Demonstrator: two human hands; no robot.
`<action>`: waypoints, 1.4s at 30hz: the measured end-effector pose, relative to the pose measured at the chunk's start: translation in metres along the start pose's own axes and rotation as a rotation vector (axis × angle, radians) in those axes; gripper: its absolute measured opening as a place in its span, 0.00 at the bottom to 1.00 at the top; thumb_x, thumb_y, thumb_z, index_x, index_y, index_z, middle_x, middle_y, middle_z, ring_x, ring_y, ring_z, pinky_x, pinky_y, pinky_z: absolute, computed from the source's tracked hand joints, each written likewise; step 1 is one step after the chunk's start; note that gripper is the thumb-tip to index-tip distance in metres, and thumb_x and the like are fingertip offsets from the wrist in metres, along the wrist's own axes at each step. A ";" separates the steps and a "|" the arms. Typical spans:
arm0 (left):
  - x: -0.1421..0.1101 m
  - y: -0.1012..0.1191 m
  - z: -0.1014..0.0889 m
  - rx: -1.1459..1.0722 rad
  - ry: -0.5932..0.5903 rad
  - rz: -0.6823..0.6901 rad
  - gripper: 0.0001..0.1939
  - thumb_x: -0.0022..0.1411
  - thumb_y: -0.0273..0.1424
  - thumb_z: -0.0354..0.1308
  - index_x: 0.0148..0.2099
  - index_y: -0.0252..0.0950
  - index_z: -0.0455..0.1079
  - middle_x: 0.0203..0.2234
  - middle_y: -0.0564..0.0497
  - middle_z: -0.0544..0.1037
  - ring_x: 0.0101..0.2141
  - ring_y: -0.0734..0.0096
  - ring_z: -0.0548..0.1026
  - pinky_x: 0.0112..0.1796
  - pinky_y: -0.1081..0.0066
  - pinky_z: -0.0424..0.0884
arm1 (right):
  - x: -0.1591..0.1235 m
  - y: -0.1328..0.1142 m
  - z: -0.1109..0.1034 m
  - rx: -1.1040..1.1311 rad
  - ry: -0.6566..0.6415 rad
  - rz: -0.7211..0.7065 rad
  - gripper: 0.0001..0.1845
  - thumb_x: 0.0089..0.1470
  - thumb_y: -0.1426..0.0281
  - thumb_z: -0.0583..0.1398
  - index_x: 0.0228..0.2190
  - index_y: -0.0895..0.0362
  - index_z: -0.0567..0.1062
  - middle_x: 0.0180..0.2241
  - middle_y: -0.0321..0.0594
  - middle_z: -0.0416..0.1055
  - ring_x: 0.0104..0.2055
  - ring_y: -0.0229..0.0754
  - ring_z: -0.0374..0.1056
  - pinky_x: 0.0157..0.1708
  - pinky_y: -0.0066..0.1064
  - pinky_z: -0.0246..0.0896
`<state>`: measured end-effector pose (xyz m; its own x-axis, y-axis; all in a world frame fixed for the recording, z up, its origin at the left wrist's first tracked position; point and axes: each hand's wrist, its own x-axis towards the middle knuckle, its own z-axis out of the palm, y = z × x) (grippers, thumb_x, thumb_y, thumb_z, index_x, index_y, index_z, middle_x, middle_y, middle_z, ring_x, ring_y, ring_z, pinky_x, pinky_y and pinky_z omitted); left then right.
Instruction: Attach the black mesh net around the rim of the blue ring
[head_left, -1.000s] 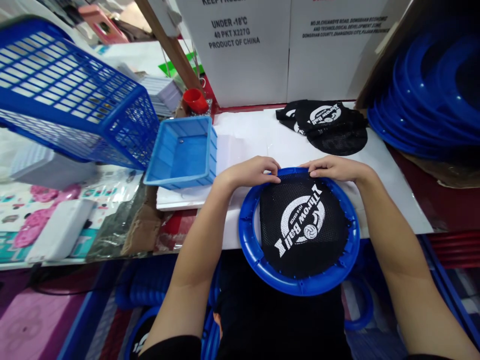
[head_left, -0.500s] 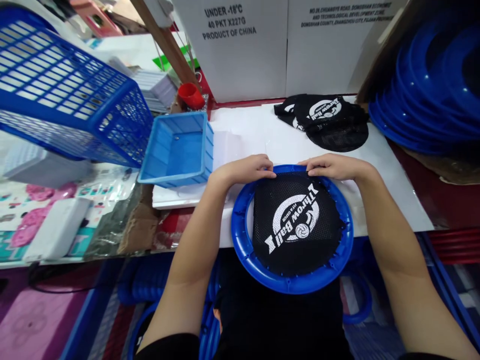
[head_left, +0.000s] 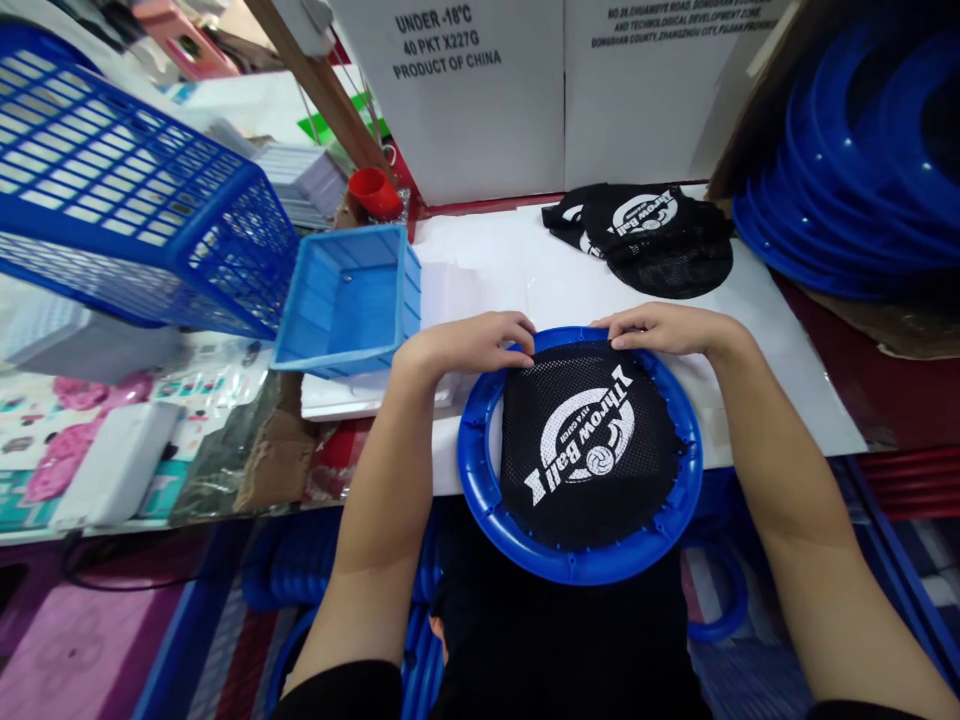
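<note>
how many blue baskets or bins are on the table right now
2. A large dark blue slatted basket lies tipped at the far left. A smaller light blue bin stands just right of it, left of the left hand. Others may sit out of view.

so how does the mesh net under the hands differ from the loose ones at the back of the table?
The mesh net in the blue ring is spread flat, its logo fully readable; the loose nets lie crumpled and overlapping, logos partly hidden. The first sits inside the ring frame, with the left hand and right hand pressing its far edge; the loose ones have no frame and lie untouched. Both are black mesh with white print.
</note>
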<state>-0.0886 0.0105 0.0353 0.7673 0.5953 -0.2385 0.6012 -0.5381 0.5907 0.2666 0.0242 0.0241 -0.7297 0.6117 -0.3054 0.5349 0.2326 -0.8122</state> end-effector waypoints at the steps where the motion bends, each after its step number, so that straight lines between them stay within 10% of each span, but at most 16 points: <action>1: 0.000 -0.001 -0.001 -0.010 0.011 0.015 0.13 0.74 0.43 0.63 0.45 0.41 0.85 0.58 0.43 0.86 0.54 0.57 0.82 0.60 0.61 0.75 | 0.000 0.000 0.000 0.003 -0.003 0.002 0.27 0.60 0.39 0.70 0.31 0.49 0.82 0.74 0.39 0.76 0.75 0.64 0.71 0.76 0.57 0.62; 17: 0.006 -0.008 0.000 -0.155 0.215 -0.083 0.10 0.66 0.38 0.68 0.43 0.40 0.88 0.45 0.44 0.92 0.46 0.58 0.86 0.53 0.58 0.80 | 0.000 0.002 -0.001 0.000 0.006 -0.003 0.25 0.58 0.39 0.72 0.32 0.48 0.85 0.72 0.38 0.79 0.77 0.66 0.69 0.77 0.58 0.61; 42: 0.014 -0.022 0.005 -0.030 0.107 -0.010 0.13 0.74 0.40 0.58 0.44 0.41 0.80 0.45 0.45 0.84 0.46 0.60 0.79 0.55 0.61 0.75 | 0.001 -0.001 0.004 -0.077 0.054 0.037 0.18 0.61 0.47 0.70 0.30 0.47 0.86 0.72 0.32 0.78 0.74 0.67 0.71 0.74 0.58 0.65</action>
<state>-0.0897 0.0275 0.0155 0.7323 0.6616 -0.1615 0.6002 -0.5149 0.6121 0.2635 0.0218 0.0227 -0.6859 0.6602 -0.3060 0.5941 0.2651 -0.7595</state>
